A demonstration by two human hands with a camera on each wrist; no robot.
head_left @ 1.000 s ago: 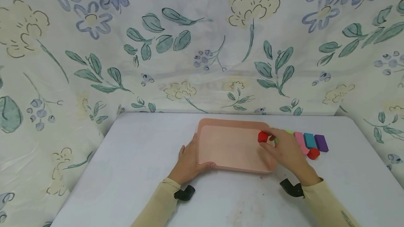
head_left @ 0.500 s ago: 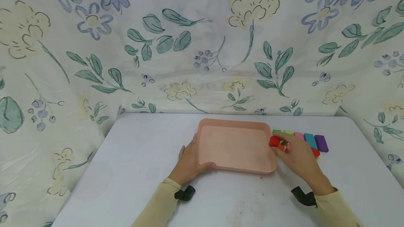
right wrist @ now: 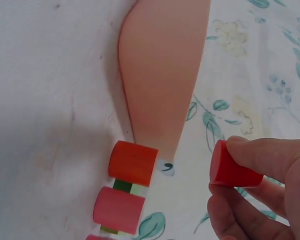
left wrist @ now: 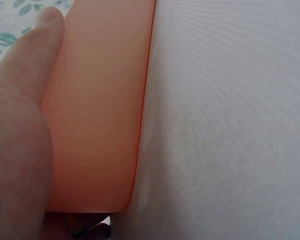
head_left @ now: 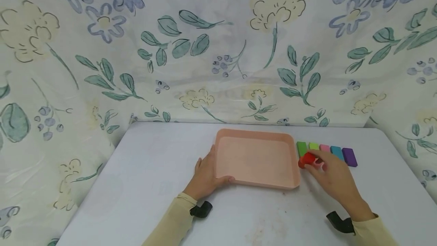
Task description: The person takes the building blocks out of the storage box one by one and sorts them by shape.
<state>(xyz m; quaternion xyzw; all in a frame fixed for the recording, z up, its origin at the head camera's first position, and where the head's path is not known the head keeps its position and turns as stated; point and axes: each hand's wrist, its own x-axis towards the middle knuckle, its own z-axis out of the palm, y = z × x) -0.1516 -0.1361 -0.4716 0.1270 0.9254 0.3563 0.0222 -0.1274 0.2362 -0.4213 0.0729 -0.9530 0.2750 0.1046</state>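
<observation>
My left hand holds the near left corner of a shallow peach tray, its thumb at the front rim and its fingers along the left side. In the left wrist view, that hand lies against the smooth tray wall. My right hand pinches a red cylinder block between thumb and fingers, just right of the tray. Beneath it on the table, the right wrist view shows an orange-red cylinder block and a pink cylinder block, partly hidden from the head view.
Behind the right hand is a row of flat blocks: green, lime, pink, blue and purple. The white table ends at a hanging floral cloth.
My right hand has moved right and nearer with the red cylinder block, from above the tray's right side to beside the tray. My left hand keeps its place on the tray.
</observation>
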